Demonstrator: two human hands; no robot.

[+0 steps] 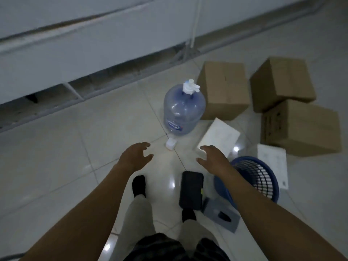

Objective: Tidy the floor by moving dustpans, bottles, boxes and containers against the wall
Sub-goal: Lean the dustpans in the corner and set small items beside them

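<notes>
Our left hand (pixel 135 155) and right hand (pixel 211 159) reach out over the floor (pixel 66 147), fingers spread loose, holding nothing. The bottle (pixel 183 112) stands upright ahead, just beside the brown boxes (pixel 224 91), apart from the wall (pixel 94 44). A white box (pixel 220 136) lies at our right fingertips, contact unclear; a basket (pixel 252 176) sits beside that forearm.

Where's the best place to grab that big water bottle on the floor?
Likely a two-handed grip on the shoulder of the water bottle, below the neck, from above: it stands upright, its body is wide, and the pump on top looks flimsy.
</notes>
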